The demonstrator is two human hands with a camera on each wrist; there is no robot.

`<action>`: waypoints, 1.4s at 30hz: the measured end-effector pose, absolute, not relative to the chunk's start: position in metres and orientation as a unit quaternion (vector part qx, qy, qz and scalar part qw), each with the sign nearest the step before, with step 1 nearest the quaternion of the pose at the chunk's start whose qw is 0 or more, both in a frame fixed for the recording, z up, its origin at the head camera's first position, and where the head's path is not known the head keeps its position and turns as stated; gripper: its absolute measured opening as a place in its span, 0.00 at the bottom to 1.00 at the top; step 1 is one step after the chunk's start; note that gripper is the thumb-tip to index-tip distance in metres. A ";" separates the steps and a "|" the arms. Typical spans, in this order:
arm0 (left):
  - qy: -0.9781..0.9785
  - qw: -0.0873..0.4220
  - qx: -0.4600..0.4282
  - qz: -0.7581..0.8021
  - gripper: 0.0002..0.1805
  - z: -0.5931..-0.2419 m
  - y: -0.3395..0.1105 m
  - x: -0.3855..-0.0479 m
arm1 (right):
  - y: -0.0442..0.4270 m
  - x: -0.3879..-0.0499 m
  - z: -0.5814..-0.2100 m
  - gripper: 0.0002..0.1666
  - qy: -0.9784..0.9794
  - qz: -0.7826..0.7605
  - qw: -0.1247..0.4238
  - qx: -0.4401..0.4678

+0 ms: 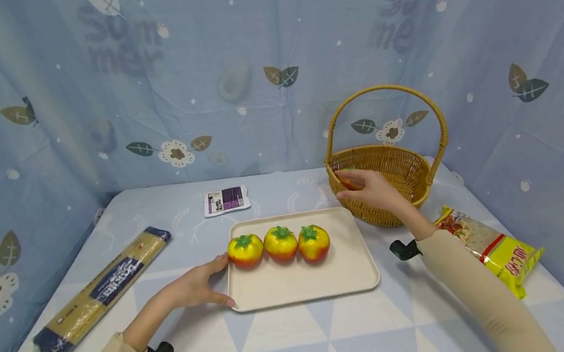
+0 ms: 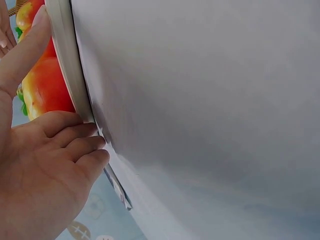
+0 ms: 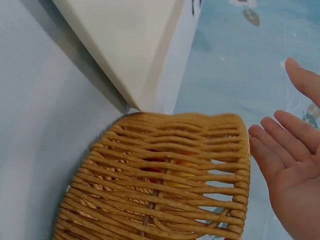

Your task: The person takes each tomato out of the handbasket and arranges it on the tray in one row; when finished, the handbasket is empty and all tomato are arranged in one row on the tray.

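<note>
A cream tray (image 1: 304, 287) carries a row of three yellow-and-red tomatoes (image 1: 281, 244) with green leafy tops. My left hand (image 1: 197, 285) is at the tray's left edge with fingers and thumb spread; in the left wrist view its fingertips touch the rim beside a tomato (image 2: 47, 87). On the right, a wicker basket (image 1: 386, 212) with a tall handle stands behind the tray's corner. At its left rim is my right hand (image 1: 376, 189), fingers extended and holding nothing in the right wrist view. Red and yellow of a tomato show through the basket's weave.
A long pack of noodles (image 1: 107, 287) lies on the left. A small white-and-purple packet (image 1: 227, 200) is behind the tray. Right of the basket lies a yellow-and-red food bag (image 1: 495, 247), close to my right forearm. Patterned curtain surrounds the table.
</note>
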State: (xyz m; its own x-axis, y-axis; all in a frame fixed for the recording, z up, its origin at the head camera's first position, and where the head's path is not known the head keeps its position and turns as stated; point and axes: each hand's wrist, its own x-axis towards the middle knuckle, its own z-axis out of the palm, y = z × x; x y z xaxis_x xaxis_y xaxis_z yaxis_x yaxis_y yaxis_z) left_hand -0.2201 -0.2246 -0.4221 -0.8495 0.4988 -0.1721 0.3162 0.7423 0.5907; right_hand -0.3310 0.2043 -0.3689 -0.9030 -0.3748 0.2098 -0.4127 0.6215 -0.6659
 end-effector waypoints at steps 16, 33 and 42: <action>0.919 0.158 0.223 0.284 0.60 -0.424 -0.225 -0.220 | 0.213 -0.354 -0.368 0.37 -0.913 0.372 0.041 0.158; 0.920 0.160 0.220 0.284 0.59 -0.424 -0.225 -0.220 | 0.216 -0.381 -0.381 0.36 -0.931 0.360 0.032 0.054; 0.923 0.161 0.214 0.277 0.60 -0.424 -0.224 -0.221 | 0.218 -0.390 -0.388 0.39 -0.940 0.340 0.007 0.027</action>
State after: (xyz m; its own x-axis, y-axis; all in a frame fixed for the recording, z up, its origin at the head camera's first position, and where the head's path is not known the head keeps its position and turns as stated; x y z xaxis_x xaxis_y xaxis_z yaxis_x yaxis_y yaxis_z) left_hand -0.2205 -0.2241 -0.4242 -0.8569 0.4838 -0.1782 0.3053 0.7547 0.5807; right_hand -0.3904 0.2178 -0.3876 -0.9985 -0.0456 0.0304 -0.0544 0.7672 -0.6390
